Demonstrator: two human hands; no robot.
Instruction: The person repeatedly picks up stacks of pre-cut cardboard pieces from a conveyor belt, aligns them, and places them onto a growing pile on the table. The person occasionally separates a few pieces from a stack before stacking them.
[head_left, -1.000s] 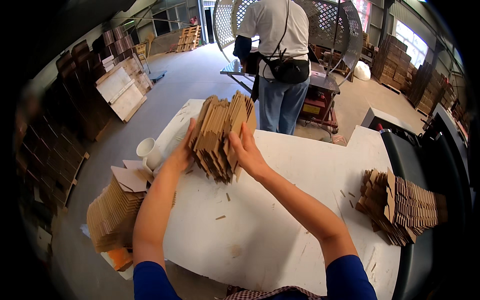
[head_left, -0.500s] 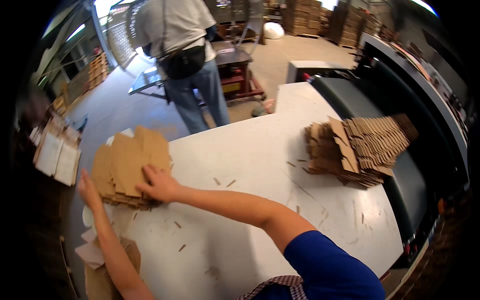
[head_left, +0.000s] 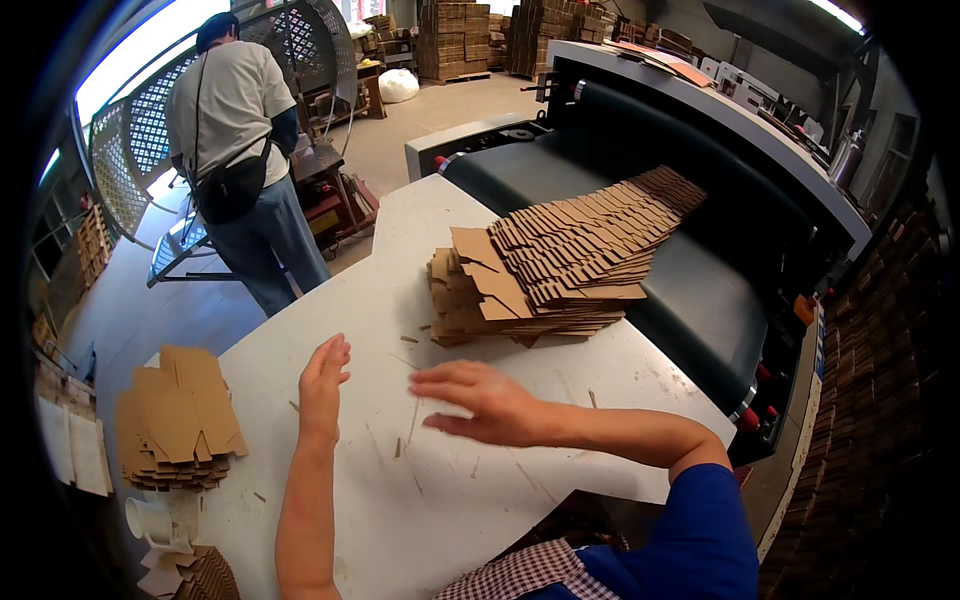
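Observation:
Both of my hands are in the air over the white table point(head_left: 350, 520), with nothing in them. My left hand point(head_left: 322, 388) is upright, its fingers stretched and close together. To its right, my right hand point(head_left: 482, 402) reaches leftward with fingers spread. Beyond them lies a big stack of flat brown cardboard cutouts point(head_left: 580, 245), fanned in overlapping rows from the table onto a dark conveyor belt point(head_left: 690, 300). A smaller pile of cardboard cutouts point(head_left: 180, 410) sits at the table's left edge, apart from my hands.
Small cardboard scraps point(head_left: 398, 447) are strewn over the table. A white roll point(head_left: 148, 520) and more cardboard point(head_left: 205, 575) lie at the lower left. Past the table a person point(head_left: 235, 150) stands with back turned, beside a red cart point(head_left: 330, 200). Cardboard stacks point(head_left: 455, 40) rise at the back.
Both hands have let go of the small cardboard pile at left and moved right, above the middle of the table. The view has swung right, toward the fanned stack and conveyor.

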